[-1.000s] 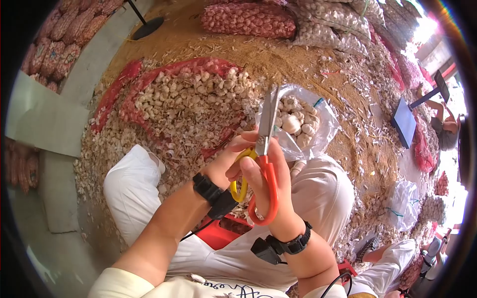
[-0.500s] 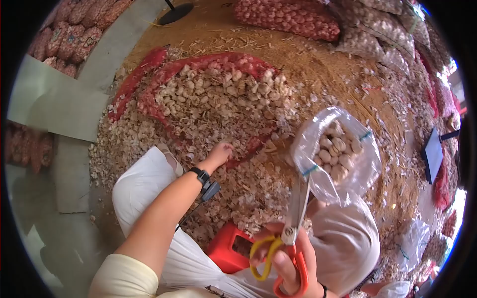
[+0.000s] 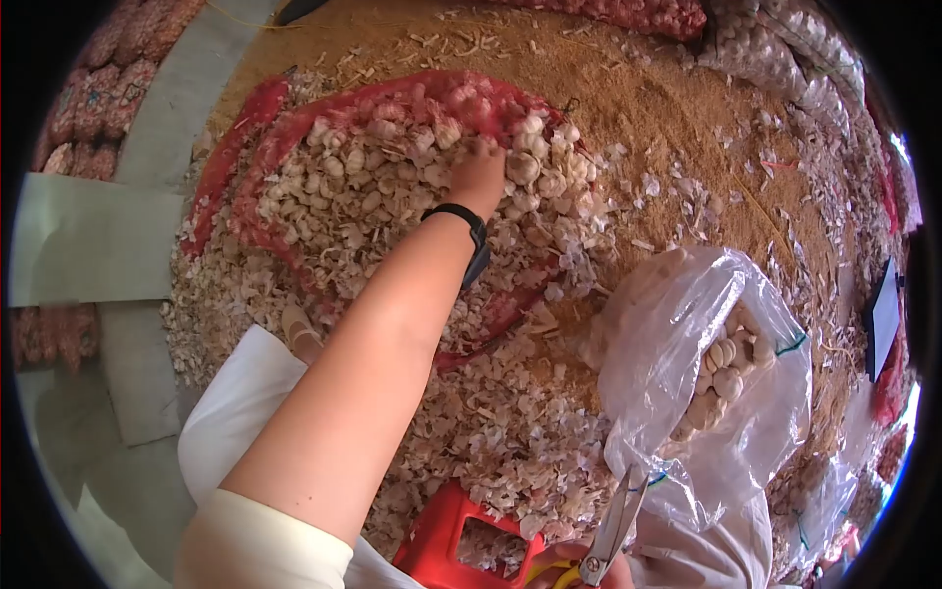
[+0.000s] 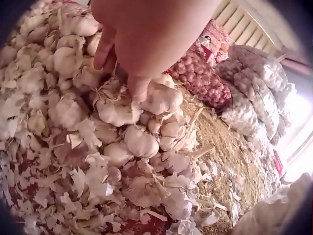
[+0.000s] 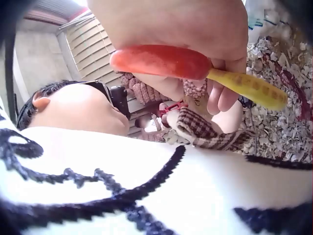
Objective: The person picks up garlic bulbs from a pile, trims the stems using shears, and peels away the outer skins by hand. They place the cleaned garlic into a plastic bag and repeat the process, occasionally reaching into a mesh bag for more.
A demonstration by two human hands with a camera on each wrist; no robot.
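My left hand (image 3: 478, 179) reaches into the heap of garlic bulbs (image 3: 358, 167) on an opened red mesh sack (image 3: 392, 93). In the left wrist view its thumb and fingers pinch a garlic bulb (image 4: 115, 107) from above, among others packed around it. My right hand (image 5: 181, 24) grips scissors (image 3: 613, 525) with one red and one yellow handle, low at the front in the head view. The blades point up and away, their tips at the rim of a clear plastic bag (image 3: 648, 363) holding trimmed garlic bulbs (image 3: 726, 381).
Loose garlic skins (image 3: 491, 422) cover the ground around my legs. A red plastic stool (image 3: 446, 540) sits between them. Full mesh sacks (image 3: 775, 54) lie at the back, and a blue scale platform (image 3: 883, 319) stands at the right. Another person (image 5: 73, 107) shows in the right wrist view.
My left hand has left the scissors and moved forward onto the garlic heap. The right hand has lowered toward my lap with the scissors. The head view has shifted.
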